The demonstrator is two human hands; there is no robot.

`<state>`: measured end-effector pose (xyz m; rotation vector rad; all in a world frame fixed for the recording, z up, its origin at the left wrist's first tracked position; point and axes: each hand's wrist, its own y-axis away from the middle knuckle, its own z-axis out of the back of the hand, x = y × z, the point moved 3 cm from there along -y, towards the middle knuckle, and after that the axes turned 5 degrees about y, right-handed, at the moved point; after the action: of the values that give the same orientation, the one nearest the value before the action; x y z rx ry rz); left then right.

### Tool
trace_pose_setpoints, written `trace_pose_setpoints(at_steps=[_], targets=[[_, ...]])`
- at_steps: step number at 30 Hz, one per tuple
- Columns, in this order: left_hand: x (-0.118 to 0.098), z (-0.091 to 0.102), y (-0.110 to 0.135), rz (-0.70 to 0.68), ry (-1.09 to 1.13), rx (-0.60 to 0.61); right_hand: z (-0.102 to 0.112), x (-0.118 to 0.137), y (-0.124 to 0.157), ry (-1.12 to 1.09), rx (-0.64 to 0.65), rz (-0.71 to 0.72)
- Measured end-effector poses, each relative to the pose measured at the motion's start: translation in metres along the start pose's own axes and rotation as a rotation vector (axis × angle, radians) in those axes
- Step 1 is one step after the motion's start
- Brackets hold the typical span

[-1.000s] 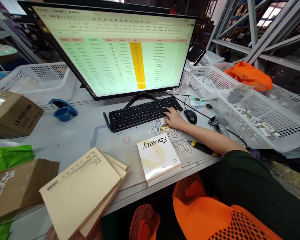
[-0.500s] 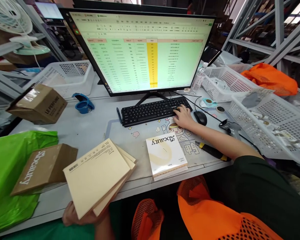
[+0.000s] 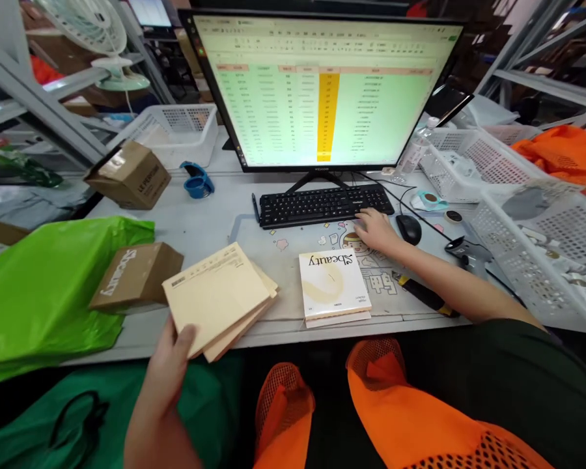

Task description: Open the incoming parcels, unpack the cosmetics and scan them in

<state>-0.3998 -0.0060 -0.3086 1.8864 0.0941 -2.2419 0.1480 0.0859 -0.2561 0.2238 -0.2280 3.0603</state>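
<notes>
My left hand [image 3: 170,358] grips a stack of flat cream boxes [image 3: 219,296] by its near left edge, thumb on top; its other fingers are mostly hidden. Small print and a barcode show on the top box. With fingers spread, my right hand [image 3: 374,229] rests on the right end of the black keyboard [image 3: 317,207]. Between my hands, a white box marked "beauty" [image 3: 334,283] lies at the desk's front edge. A brown carton [image 3: 139,277] stands just left of the stack.
A monitor [image 3: 332,98] showing a spreadsheet stands behind the keyboard. A mouse [image 3: 409,228], a black-and-yellow cutter [image 3: 427,294] and a white basket [image 3: 532,260] are on the right. To the left are a green bag [image 3: 58,286], another carton [image 3: 129,176] and a blue tape dispenser [image 3: 196,181].
The view has shifted left. My left hand, formerly under the stack, now has its thumb on top at the left edge. My right hand stays at the keyboard.
</notes>
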Motion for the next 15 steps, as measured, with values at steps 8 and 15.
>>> trace_pose_setpoints(at_steps=[8, 15], targets=[[-0.014, -0.050, 0.037, 0.205, 0.490, -0.218, -0.016, 0.030, 0.133, -0.075, 0.323, 0.031], [-0.027, -0.076, 0.057, 0.256, 0.719, -0.290, -0.047, 0.056, 0.171, -0.394, 0.075, -0.126]])
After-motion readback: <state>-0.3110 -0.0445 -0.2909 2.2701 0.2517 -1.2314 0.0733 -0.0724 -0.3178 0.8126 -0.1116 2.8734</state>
